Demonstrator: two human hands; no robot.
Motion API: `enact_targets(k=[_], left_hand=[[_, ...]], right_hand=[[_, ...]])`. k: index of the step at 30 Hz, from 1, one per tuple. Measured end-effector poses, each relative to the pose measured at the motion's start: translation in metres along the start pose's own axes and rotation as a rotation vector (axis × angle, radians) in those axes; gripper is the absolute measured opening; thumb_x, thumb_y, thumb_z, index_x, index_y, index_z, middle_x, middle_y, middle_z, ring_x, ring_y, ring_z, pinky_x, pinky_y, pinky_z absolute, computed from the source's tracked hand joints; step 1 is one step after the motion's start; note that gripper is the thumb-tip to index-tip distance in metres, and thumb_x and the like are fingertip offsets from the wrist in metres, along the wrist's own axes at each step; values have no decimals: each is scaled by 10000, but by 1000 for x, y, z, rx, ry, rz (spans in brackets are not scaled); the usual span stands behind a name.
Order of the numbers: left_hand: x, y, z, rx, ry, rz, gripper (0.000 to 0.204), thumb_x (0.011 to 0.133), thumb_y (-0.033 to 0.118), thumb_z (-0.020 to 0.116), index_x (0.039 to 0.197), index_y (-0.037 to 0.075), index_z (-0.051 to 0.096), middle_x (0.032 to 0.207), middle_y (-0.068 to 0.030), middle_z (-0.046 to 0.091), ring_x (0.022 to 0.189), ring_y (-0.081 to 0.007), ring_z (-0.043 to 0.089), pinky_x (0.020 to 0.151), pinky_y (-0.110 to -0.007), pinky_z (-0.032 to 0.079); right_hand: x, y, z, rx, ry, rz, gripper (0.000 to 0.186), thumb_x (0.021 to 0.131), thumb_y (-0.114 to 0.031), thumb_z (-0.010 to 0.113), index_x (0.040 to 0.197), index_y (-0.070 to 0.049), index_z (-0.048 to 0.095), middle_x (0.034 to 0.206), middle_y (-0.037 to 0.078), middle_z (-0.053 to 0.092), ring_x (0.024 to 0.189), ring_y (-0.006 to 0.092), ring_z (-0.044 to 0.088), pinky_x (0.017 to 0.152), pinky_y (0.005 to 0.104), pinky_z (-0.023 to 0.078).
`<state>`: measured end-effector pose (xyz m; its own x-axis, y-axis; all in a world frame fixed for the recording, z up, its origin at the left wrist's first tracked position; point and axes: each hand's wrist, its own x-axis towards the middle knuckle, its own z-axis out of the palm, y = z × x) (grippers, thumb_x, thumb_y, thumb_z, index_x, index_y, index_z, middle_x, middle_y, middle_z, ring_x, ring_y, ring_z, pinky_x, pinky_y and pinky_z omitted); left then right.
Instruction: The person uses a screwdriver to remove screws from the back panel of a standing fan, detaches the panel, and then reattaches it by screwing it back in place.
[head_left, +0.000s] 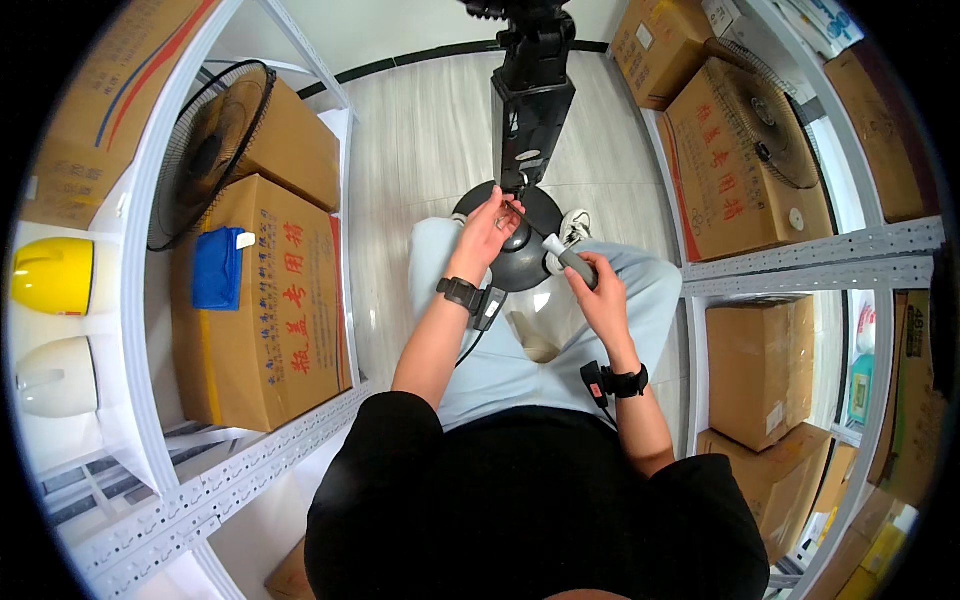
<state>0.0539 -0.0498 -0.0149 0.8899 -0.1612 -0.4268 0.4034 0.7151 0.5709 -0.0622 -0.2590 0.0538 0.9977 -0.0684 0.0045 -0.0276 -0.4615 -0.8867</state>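
"Black column (532, 125): what's around it?"

"Your legs (640, 290) flank the round base (520, 272); one carton (265, 375) sits by the left shelf's (200, 505) front edge. Your right hand (603, 298) grips the grey-handled tool (577, 268); your left hand (485, 232) curls at the column's lower end, hold unclear."

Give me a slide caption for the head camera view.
Between shelves of cardboard boxes, the right hand holds a gray-handled screwdriver, the left hand by a black stand's lower housing.

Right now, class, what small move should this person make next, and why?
Probably hold the grey-handled screwdriver steady in the right hand and check its tip before turning: its shaft points toward the left hand, whose fingers are at the lower end of the black housing, but I cannot tell whether the tip is seated.
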Motion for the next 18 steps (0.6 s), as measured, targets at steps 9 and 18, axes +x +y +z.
enact_targets(k=[9,18], left_hand=[[-14,37,39,-159,-76,-129,195,985,182,519,995,-2,582,650,28,421,558,-78,384,475,-223,322],[-48,101,122,154,-17,374,262,866,73,629,1094,59,502,637,62,368,491,-30,311,407,-211,222]], right_hand=[[4,-65,-58,263,59,58,333,889,-196,674,1150,-11,580,892,47,637,666,80,577,537,221,448],[22,-112,-86,344,186,2,328,887,-232,678,1120,-21,585,820,34,619,631,78,576,517,231,446]])
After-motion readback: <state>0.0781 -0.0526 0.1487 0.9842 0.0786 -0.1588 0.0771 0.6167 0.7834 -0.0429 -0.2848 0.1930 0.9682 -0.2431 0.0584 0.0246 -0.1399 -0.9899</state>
